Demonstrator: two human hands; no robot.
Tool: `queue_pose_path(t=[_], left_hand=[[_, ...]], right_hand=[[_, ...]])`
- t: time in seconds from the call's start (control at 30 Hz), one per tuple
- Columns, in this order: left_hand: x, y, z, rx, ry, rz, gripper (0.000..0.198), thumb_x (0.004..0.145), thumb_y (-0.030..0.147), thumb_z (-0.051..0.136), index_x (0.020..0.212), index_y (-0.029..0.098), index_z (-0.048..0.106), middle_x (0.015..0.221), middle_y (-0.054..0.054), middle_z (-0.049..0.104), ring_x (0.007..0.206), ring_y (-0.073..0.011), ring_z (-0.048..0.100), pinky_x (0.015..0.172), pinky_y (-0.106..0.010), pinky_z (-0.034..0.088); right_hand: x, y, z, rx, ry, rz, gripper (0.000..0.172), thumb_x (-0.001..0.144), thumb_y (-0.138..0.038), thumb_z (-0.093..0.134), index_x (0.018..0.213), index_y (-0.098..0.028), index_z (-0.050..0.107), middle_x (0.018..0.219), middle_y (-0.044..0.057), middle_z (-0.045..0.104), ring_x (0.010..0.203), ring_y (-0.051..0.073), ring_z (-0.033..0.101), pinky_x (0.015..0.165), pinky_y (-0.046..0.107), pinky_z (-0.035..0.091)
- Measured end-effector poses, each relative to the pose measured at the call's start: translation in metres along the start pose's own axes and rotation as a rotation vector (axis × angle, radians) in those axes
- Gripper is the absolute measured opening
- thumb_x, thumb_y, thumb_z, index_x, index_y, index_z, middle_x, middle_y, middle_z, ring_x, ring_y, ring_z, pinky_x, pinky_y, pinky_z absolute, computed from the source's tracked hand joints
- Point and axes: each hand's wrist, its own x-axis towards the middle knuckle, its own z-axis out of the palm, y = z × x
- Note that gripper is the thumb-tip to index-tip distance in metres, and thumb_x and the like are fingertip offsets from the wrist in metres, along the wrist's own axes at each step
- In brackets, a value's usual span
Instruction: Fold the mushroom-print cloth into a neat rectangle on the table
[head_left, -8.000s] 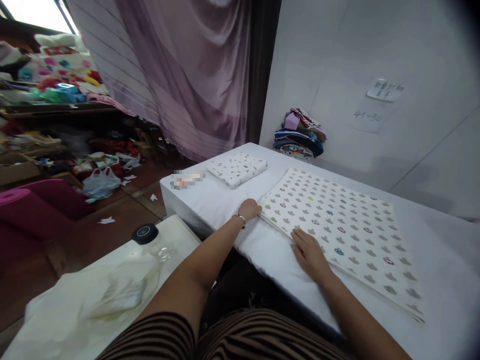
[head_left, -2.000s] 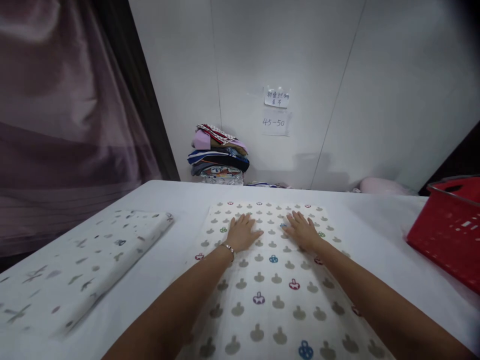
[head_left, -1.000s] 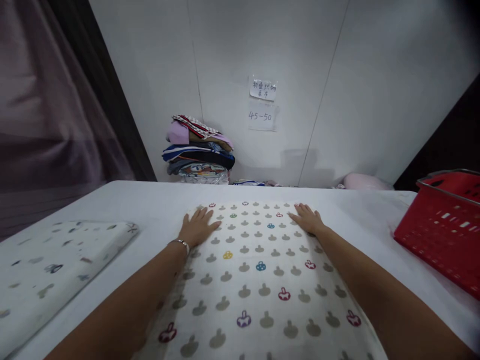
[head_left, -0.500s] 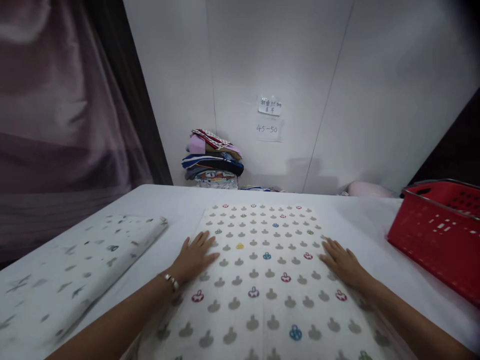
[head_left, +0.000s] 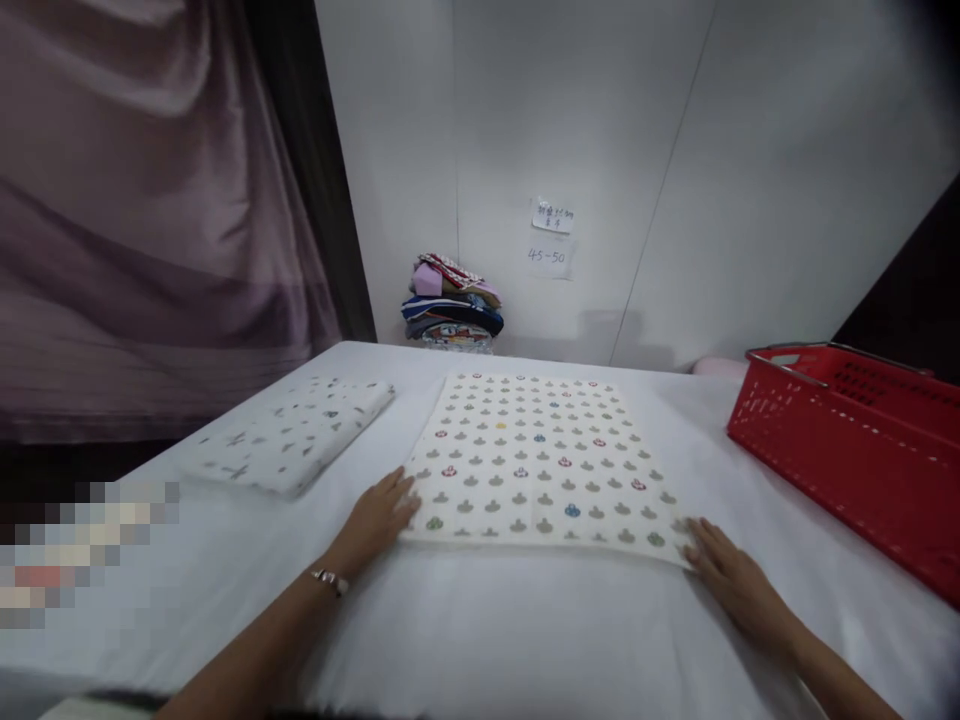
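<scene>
Hands: left hand (head_left: 375, 520) flat, palm down, fingers stretched out, gripping nothing, fingertips resting on the near left corner of the patterned cloth (head_left: 536, 460); right hand (head_left: 731, 580) likewise flat and empty, fingertips touching the near right corner
Change: half a second ago both hands lay further up the cloth; they have slid back to its near edge, so the smoothing pass looks to have run the whole length
Position: patterned cloth flat at mid bench (head_left: 525, 640), long axis apparently near to far, near edge square to the person
Left: folded cloth (head_left: 296, 435)
Right: red basket (head_left: 847, 450)
</scene>
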Motion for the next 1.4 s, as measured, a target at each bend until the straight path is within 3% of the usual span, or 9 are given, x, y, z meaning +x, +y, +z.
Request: queue_pose_path(t=[0.13, 0.23, 0.33, 0.4, 0.57, 0.87, 1.13, 1.3, 1.4], left_hand=[[-0.024, 0.019, -0.006, 0.014, 0.121, -0.024, 0.040, 0.090, 0.039, 0.039, 0.118, 0.018, 0.058, 0.137, -0.011, 0.045, 0.129, -0.0279, 0.036, 0.103, -0.047, 0.033], [-0.038, 0.053, -0.007, -0.015, 0.168, 0.151, 0.033, 0.089, 0.038, 0.044, 0.113, 0.022, 0.060, 0.132, -0.008, 0.051, 0.126, -0.0266, 0.039, 0.104, -0.050, 0.029], [-0.043, 0.089, -0.002, -0.055, 0.139, 0.404, 0.025, 0.087, 0.033, 0.050, 0.107, 0.023, 0.062, 0.125, -0.006, 0.056, 0.118, -0.0226, 0.046, 0.103, -0.045, 0.030], [-0.042, 0.107, 0.002, -0.062, 0.113, 0.498, 0.022, 0.086, 0.028, 0.052, 0.104, 0.023, 0.063, 0.120, -0.005, 0.058, 0.113, -0.0209, 0.048, 0.099, -0.041, 0.034], [-0.031, 0.124, 0.009, -0.064, 0.068, 0.498, 0.019, 0.087, 0.024, 0.051, 0.100, 0.022, 0.065, 0.107, -0.005, 0.062, 0.100, -0.0192, 0.052, 0.087, -0.035, 0.041], [-0.022, 0.141, 0.018, -0.135, 0.104, 0.480, 0.020, 0.089, 0.026, 0.048, 0.090, 0.020, 0.067, 0.093, -0.004, 0.063, 0.088, -0.0169, 0.052, 0.081, -0.032, 0.041], [-0.019, 0.143, 0.025, -0.241, 0.135, 0.395, 0.022, 0.089, 0.025, 0.047, 0.081, 0.020, 0.067, 0.085, -0.002, 0.062, 0.081, -0.0146, 0.052, 0.077, -0.029, 0.041], [-0.021, 0.151, 0.024, -0.252, 0.176, 0.357, 0.016, 0.086, 0.019, 0.050, 0.090, 0.019, 0.065, 0.089, -0.003, 0.061, 0.086, -0.0155, 0.052, 0.079, -0.030, 0.041], [-0.022, 0.162, 0.025, -0.245, 0.214, 0.410, 0.017, 0.084, 0.013, 0.049, 0.090, 0.018, 0.064, 0.094, -0.004, 0.060, 0.090, -0.0159, 0.050, 0.081, -0.030, 0.040]], right_hand=[[-0.010, -0.018, -0.006, 0.058, 0.202, -0.226, 0.050, 0.088, -0.046, 0.039, 0.127, -0.018, 0.051, 0.137, 0.012, 0.045, 0.130, 0.029, 0.034, 0.103, 0.049, 0.036], [-0.010, -0.046, -0.002, 0.139, 0.295, -0.440, 0.036, 0.088, -0.037, 0.044, 0.116, -0.022, 0.059, 0.125, 0.009, 0.056, 0.125, 0.027, 0.043, 0.101, 0.049, 0.039], [-0.006, -0.084, 0.004, 0.173, 0.290, -0.576, 0.028, 0.088, -0.029, 0.043, 0.106, -0.023, 0.065, 0.114, 0.007, 0.063, 0.116, 0.025, 0.051, 0.097, 0.048, 0.043], [-0.002, -0.109, 0.006, 0.179, 0.257, -0.626, 0.027, 0.088, -0.027, 0.044, 0.102, -0.023, 0.066, 0.109, 0.007, 0.065, 0.109, 0.024, 0.055, 0.093, 0.046, 0.046], [0.006, -0.149, 0.007, 0.173, 0.147, -0.752, 0.027, 0.089, -0.024, 0.043, 0.099, -0.021, 0.068, 0.102, 0.008, 0.066, 0.096, 0.022, 0.059, 0.087, 0.040, 0.049], [0.017, -0.159, 0.013, 0.176, 0.094, -0.725, 0.027, 0.089, -0.028, 0.045, 0.099, -0.022, 0.069, 0.101, 0.008, 0.066, 0.095, 0.022, 0.058, 0.083, 0.039, 0.049], [0.012, -0.161, 0.026, 0.264, 0.165, -0.619, 0.025, 0.089, -0.028, 0.045, 0.096, -0.024, 0.069, 0.096, 0.006, 0.064, 0.091, 0.021, 0.056, 0.078, 0.037, 0.049], [0.010, -0.161, 0.028, 0.322, 0.183, -0.571, 0.025, 0.090, -0.028, 0.044, 0.096, -0.024, 0.067, 0.093, 0.006, 0.063, 0.089, 0.021, 0.055, 0.078, 0.036, 0.048], [0.011, -0.161, 0.028, 0.332, 0.175, -0.589, 0.023, 0.089, -0.026, 0.045, 0.095, -0.023, 0.066, 0.092, 0.005, 0.064, 0.088, 0.020, 0.055, 0.078, 0.036, 0.047]])
